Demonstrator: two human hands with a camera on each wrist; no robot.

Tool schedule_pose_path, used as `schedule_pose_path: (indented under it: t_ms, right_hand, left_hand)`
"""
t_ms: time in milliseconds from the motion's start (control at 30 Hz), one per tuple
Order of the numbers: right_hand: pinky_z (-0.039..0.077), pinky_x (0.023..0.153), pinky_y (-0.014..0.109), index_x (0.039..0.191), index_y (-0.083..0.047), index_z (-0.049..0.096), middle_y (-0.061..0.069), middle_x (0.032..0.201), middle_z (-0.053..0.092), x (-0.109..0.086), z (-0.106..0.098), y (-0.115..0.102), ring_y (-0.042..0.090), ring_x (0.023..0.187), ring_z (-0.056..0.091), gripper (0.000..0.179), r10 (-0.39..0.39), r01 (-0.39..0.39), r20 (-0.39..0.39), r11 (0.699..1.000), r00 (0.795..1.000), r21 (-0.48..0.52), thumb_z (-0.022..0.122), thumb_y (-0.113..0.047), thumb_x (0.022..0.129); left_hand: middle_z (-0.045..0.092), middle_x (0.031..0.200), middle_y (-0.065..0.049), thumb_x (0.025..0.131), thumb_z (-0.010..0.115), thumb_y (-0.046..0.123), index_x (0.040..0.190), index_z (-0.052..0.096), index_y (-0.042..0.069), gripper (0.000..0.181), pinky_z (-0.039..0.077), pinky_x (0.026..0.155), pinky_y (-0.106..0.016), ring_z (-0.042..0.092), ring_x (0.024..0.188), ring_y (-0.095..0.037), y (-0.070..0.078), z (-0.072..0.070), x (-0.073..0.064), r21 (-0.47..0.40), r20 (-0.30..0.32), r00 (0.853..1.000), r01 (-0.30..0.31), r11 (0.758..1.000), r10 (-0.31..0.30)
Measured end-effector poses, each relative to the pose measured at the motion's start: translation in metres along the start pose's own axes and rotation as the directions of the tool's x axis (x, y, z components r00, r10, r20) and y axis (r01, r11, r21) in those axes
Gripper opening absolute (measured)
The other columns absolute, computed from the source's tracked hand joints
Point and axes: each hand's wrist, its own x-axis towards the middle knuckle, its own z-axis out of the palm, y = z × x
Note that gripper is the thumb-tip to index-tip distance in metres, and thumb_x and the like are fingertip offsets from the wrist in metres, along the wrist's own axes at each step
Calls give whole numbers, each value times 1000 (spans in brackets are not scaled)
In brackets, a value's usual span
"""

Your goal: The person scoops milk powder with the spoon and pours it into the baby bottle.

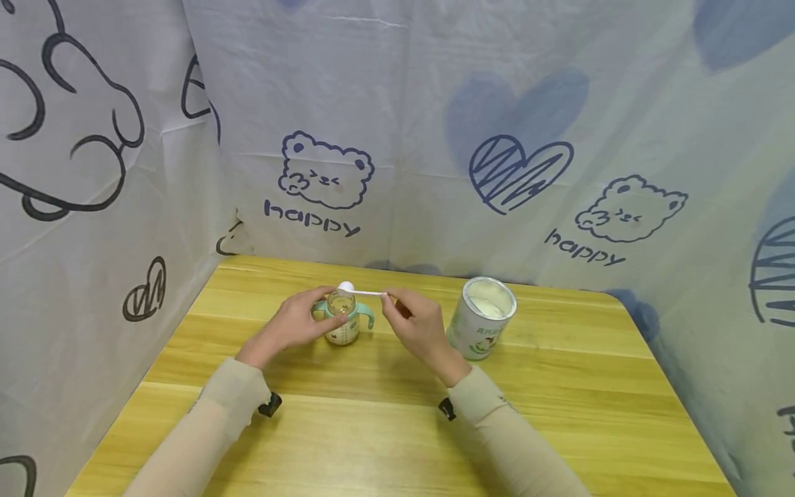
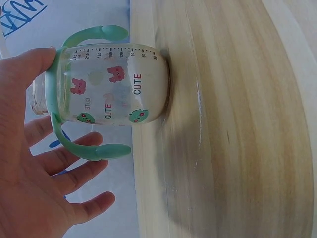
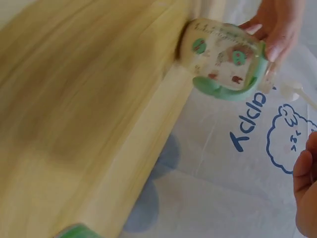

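A clear baby bottle [image 1: 342, 334] with a mint-green collar and two handles stands upright and uncapped on the table. My left hand [image 1: 292, 323] holds it at the neck, thumb on the collar [image 2: 52, 94] and index finger round the other side; the remaining fingers spread apart. Pale contents lie in the bottle's lower part. My right hand [image 1: 417, 323] pinches the end of a white measuring scoop [image 1: 366, 293]. The scoop's bowl, heaped with white powder [image 1: 346, 285], is right above the bottle's open mouth, as the right wrist view also shows.
To the right of my right hand stands an open white can [image 1: 468, 331] of pale powder [image 1: 491, 308]. The wooden table [image 1: 373, 442] runs back to a white curtain [image 1: 410, 193] printed with bears and hearts, which also hangs along both sides.
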Motion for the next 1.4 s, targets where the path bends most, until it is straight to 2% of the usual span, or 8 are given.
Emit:
schedule_pose_path:
  t_ms: [67,167,367,633,767,833,1100,1400]
  right_hand:
    - [37,49,18,102,-2,80,4,61,62,1,0,-2,7,52,44,11,93,-92,-9,993,996,69,70,-3,97]
    - [35,48,19,102,-2,81,6,58,61,3,0,-5,7,49,43,13,247,-244,-1,958,969,153,70,-8,100]
    - [40,47,23,108,-6,81,2,58,59,7,-3,-11,9,47,48,20,527,-523,52,820,849,234,68,-21,103]
    - [40,47,23,101,-3,80,-5,54,56,14,-9,-15,11,47,52,20,708,-680,59,648,704,343,67,-18,101]
    - [41,47,21,97,0,79,-7,52,56,19,-14,-13,8,46,53,20,754,-710,36,600,656,369,68,-17,99]
    - [42,47,21,97,2,78,-8,52,56,21,-19,-12,7,46,53,22,763,-712,26,590,646,382,68,-17,99]
    - [46,51,21,101,7,77,-9,51,55,23,-47,-4,7,46,53,22,757,-675,-50,608,651,418,67,-13,100]
    - [46,52,20,99,6,75,-9,51,55,18,-74,5,6,48,53,21,800,-710,-95,575,593,407,66,-13,100]
  left_hand:
    - [56,153,-23,95,71,59,155,51,11,79,45,115,-65,54,141,-46,0,0,0,-1,4,1000,4,1000,-4]
    - [57,153,-23,95,71,59,155,51,11,79,45,115,-65,54,140,-46,-1,0,0,-2,5,1000,4,1000,-4]
    - [57,152,-24,95,71,57,155,51,10,79,45,115,-64,55,140,-46,-1,0,0,4,5,1000,0,1000,0]
    - [56,154,-24,95,71,58,155,50,10,80,43,118,-64,53,142,-47,1,0,1,12,12,1000,-5,1000,5]
    - [59,150,-24,95,70,61,154,52,9,80,44,117,-64,55,139,-46,3,-3,2,32,31,999,-16,999,15]
    - [60,149,-23,94,70,62,153,52,10,81,44,116,-66,55,138,-46,5,-6,3,31,47,999,-15,999,13]
    - [58,150,-24,95,68,63,154,51,11,80,46,113,-66,54,139,-48,19,-19,15,-24,82,997,-10,1000,12]
    - [58,151,-23,96,66,66,155,51,19,78,48,111,-65,65,127,-43,32,-20,29,-61,88,994,-61,996,66]
